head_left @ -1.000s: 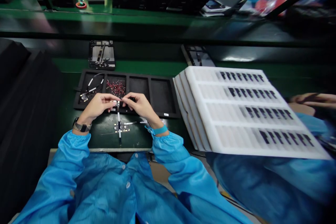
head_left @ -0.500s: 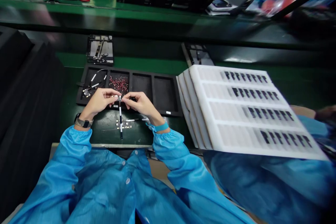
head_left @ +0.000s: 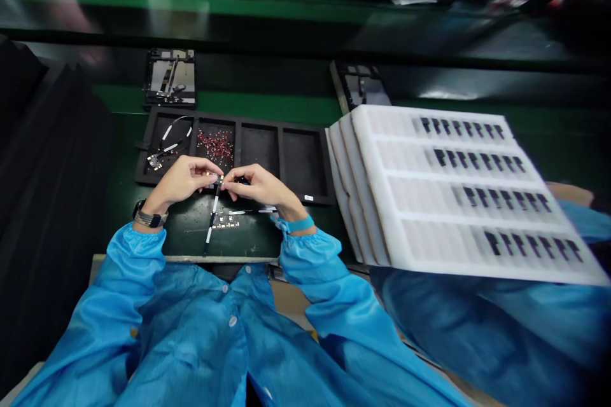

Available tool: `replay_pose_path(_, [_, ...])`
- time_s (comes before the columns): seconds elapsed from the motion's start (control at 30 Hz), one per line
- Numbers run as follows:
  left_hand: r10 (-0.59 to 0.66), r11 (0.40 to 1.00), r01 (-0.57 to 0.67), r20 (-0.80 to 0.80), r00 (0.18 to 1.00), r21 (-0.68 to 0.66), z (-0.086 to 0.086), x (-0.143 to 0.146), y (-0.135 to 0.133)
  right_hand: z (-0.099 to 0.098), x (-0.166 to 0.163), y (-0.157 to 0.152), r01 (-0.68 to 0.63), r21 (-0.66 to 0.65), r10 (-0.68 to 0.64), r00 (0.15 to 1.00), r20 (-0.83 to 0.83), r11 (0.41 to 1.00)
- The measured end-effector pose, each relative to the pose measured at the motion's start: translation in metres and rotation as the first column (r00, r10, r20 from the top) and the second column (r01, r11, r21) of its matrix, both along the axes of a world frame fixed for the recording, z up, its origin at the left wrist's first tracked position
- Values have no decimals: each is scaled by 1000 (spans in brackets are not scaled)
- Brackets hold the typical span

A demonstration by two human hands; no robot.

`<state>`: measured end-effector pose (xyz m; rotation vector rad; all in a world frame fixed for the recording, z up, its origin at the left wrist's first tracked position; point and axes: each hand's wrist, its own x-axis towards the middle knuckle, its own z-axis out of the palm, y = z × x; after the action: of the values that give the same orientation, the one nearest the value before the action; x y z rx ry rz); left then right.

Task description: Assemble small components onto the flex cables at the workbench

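Note:
My left hand (head_left: 184,179) pinches a small circuit board (head_left: 220,180) between thumb and fingers. From the board a black-and-white flat cable (head_left: 212,211) hangs down toward the front edge of the bench, slanting left. Meeting it from the right, my right hand (head_left: 260,187) has its thumb and fingertips pressed together at the board's edge; whatever they pinch is too small to make out. Below the hands, more small boards (head_left: 226,221) with thin strips lie on the green bench. Behind the hands is a black foam tray (head_left: 305,198) with compartments.
Small red parts (head_left: 216,145) fill one tray compartment; boards with cables (head_left: 155,162) lie in the leftmost. Stacked white foam trays (head_left: 396,235) holding black pieces stand at right, beside a co-worker's blue sleeve (head_left: 585,219). Opened devices (head_left: 170,79) lie behind. Black foam stacks (head_left: 52,203) rise at left.
The cable's lower end has swung left, from straight down to slanted. Both hands stay close together at the board. The whole view has shifted slightly.

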<state>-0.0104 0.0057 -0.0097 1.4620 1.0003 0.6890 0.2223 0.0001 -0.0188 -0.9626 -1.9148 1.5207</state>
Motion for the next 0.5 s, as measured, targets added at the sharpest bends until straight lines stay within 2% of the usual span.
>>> replay_pose_path(0.3, [-30,1000,30,-24,999,6,2,0,-1,-1,-1,-1,14,-29,-14,1000,-1,999])
replay_pose_path(0.5, [-25,1000,26,-46,999,11,0,1,-1,-4,1,-1,8,-125,-12,999,-30,992])
